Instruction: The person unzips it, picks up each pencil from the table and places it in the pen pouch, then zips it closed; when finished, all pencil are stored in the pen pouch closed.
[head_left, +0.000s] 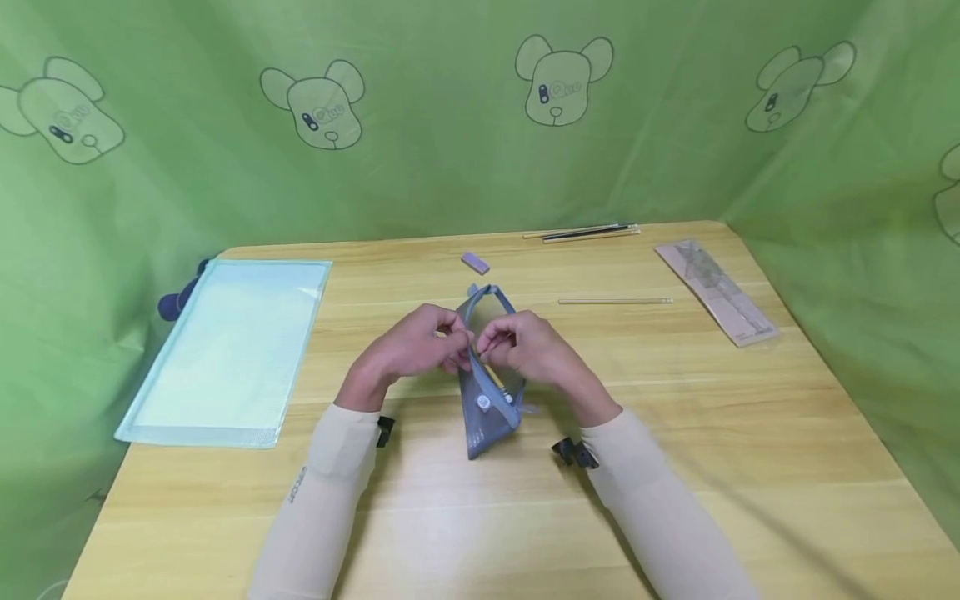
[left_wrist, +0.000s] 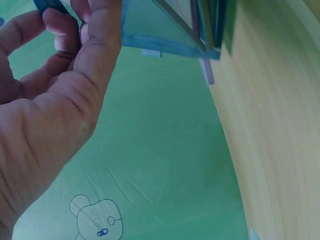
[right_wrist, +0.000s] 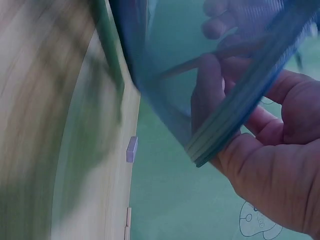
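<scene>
A blue-grey mesh pencil pouch (head_left: 480, 417) with a zipper edge stands unzipped between my hands. My left hand (head_left: 423, 340) pinches its left rim; in the left wrist view the fingers are curled at the blue edge. My right hand (head_left: 528, 346) reaches into the mouth of the pouch. Through the mesh in the right wrist view, its fingertips pinch a slim pencil (right_wrist: 182, 68). Inside the pouch, a yellowish pencil (head_left: 497, 379) shows its eraser end toward me. More sticks show through the mesh (left_wrist: 150, 25) in the left wrist view.
Beyond the pouch lies a purple eraser (head_left: 475, 262). A single pencil (head_left: 615, 301) and several pencils (head_left: 588, 234) lie at the back right, near a clear-fronted package (head_left: 716, 292). A light-blue mesh zip folder (head_left: 232, 350) covers the left table edge, with a dark blue item (head_left: 176, 302) behind it.
</scene>
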